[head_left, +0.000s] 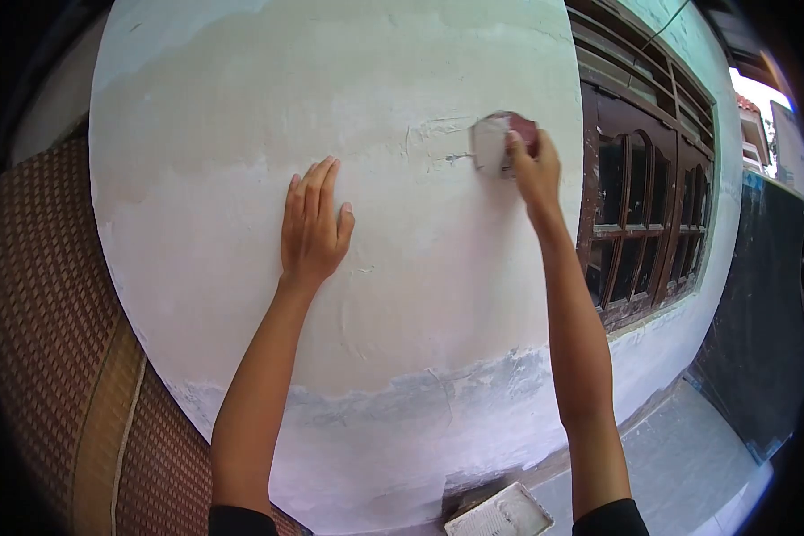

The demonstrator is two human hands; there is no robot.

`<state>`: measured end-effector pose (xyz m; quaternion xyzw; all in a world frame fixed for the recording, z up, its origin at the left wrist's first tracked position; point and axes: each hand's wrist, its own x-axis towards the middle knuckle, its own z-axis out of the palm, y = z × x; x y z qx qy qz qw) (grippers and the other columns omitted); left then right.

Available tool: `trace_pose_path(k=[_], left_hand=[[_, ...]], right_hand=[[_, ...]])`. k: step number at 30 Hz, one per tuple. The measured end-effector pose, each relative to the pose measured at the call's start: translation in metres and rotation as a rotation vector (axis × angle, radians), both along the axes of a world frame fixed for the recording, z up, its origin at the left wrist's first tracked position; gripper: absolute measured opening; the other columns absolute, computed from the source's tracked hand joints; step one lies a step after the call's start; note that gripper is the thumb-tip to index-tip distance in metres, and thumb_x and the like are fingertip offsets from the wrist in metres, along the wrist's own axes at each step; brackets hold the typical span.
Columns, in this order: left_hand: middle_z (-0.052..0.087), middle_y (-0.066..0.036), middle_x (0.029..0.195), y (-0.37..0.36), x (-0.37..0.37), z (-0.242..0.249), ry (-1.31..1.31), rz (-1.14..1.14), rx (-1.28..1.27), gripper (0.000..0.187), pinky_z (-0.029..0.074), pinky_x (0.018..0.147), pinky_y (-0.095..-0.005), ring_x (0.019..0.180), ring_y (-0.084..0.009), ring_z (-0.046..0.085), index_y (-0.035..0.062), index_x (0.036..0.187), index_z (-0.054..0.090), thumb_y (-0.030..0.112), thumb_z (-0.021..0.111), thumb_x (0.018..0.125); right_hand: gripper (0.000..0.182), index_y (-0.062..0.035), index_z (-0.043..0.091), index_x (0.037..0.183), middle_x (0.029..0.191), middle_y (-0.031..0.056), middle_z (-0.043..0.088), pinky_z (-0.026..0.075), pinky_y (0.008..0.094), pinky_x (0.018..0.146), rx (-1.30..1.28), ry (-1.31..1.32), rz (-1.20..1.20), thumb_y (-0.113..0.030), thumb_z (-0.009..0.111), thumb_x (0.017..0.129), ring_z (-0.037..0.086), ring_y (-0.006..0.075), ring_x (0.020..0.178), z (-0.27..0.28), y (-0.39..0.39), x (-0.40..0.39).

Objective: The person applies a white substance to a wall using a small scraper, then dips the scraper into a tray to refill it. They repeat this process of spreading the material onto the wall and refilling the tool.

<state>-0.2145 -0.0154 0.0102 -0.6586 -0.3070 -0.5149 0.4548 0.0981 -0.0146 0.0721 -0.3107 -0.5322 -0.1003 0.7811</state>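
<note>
My left hand rests on the pale plastered wall, its fingers stretched upward and thumb apart. Higher up and to the right, my right hand grips a reddish-brown piece of sandpaper with a white, dusty face. The sandpaper lies against the wall and is slightly blurred. Just left of it, rough ridges and a small dark mark show in the plaster. Part of the right hand's fingers is hidden behind the sandpaper.
A brown wooden window with small panes is set in the wall on the right. Woven matting stands at the left. Below, a whitish paint tray sits on the grey tiled floor. A dark panel leans at far right.
</note>
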Motion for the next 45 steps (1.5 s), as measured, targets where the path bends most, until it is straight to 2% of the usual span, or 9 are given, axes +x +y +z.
trace_pose_path(k=[4,6,11,14,17,26,33,43,45], left_hand=[[0.041,-0.010,0.146,0.000,0.001,0.000,-0.004,0.007,0.007,0.057,0.025,0.118,-0.0466,0.136,-0.0273,0.037,0.0034,0.145,0.036,0.015,0.050,0.092],[0.041,-0.010,0.146,0.000,0.001,0.000,-0.005,0.002,-0.002,0.056,0.025,0.118,-0.0466,0.136,-0.0272,0.037,0.0035,0.145,0.036,0.016,0.050,0.092],[0.041,-0.010,0.146,0.000,0.000,0.000,0.005,0.001,-0.006,0.057,0.024,0.118,-0.0469,0.137,-0.0266,0.036,0.0035,0.145,0.036,0.016,0.050,0.092],[0.041,-0.010,0.146,0.001,0.001,-0.001,0.001,0.011,0.003,0.056,0.024,0.118,-0.0469,0.137,-0.0266,0.036,0.0037,0.145,0.036,0.016,0.050,0.092],[0.041,-0.010,0.146,0.001,0.000,-0.001,0.000,0.013,-0.006,0.056,0.025,0.118,-0.0468,0.137,-0.0266,0.036,0.0036,0.145,0.036,0.016,0.049,0.092],[0.040,-0.010,0.146,-0.001,0.001,0.000,0.002,0.014,-0.007,0.056,0.025,0.118,-0.0468,0.138,-0.0273,0.036,0.0031,0.145,0.036,0.015,0.050,0.092],[0.040,-0.011,0.146,-0.001,-0.001,0.002,0.005,0.009,-0.007,0.056,0.024,0.118,-0.0469,0.137,-0.0276,0.036,0.0027,0.145,0.037,0.014,0.050,0.091],[0.040,-0.011,0.146,0.001,0.002,0.000,-0.001,0.013,0.001,0.057,0.023,0.119,-0.0475,0.137,-0.0276,0.036,0.0033,0.146,0.035,0.015,0.049,0.092],[0.040,-0.011,0.146,0.001,0.001,0.000,0.001,0.010,-0.004,0.057,0.023,0.119,-0.0476,0.137,-0.0275,0.036,0.0034,0.146,0.035,0.015,0.048,0.092]], right_hand=[[0.026,0.0010,0.063,0.107,0.091,0.0097,0.067,0.050,0.0319,0.073,0.064,-0.044,0.217,-0.022,0.063,0.095,0.061,0.0157,0.079,0.003,-0.003,-0.008],[0.030,0.0027,0.062,0.109,0.088,0.0123,0.066,0.049,0.0320,0.071,-0.018,-0.258,0.015,-0.023,0.065,0.094,0.061,0.0182,0.077,0.000,0.008,-0.020],[0.028,0.0029,0.062,0.107,0.087,0.0112,0.067,0.050,0.0323,0.073,-0.008,-0.067,0.002,-0.021,0.065,0.093,0.062,0.0171,0.079,0.007,0.003,0.014],[0.030,0.0046,0.061,0.111,0.094,0.0089,0.067,0.050,0.0322,0.075,0.033,-0.031,0.269,-0.021,0.064,0.094,0.062,0.0176,0.080,0.006,0.000,0.009],[0.033,0.0052,0.061,0.113,0.097,0.0151,0.068,0.051,0.0341,0.077,-0.088,-0.325,-0.021,-0.022,0.063,0.094,0.063,0.0184,0.083,0.000,0.005,-0.016],[0.024,0.0005,0.063,0.100,0.088,0.0088,0.067,0.049,0.0315,0.072,0.082,0.058,0.220,-0.023,0.065,0.094,0.061,0.0145,0.080,0.005,0.005,-0.028],[0.029,0.0031,0.061,0.101,0.093,0.0234,0.066,0.048,0.0440,0.081,-0.010,0.120,-0.069,-0.024,0.062,0.092,0.064,0.0362,0.087,0.003,0.002,-0.047],[0.026,0.0036,0.062,0.106,0.094,0.0161,0.068,0.051,0.0364,0.077,0.116,0.098,0.070,-0.020,0.061,0.094,0.065,0.0227,0.084,0.008,-0.012,-0.017],[0.028,0.0033,0.061,0.105,0.093,0.0211,0.066,0.050,0.0394,0.080,0.179,-0.025,0.064,-0.022,0.063,0.094,0.065,0.0308,0.087,0.010,0.002,-0.045]])
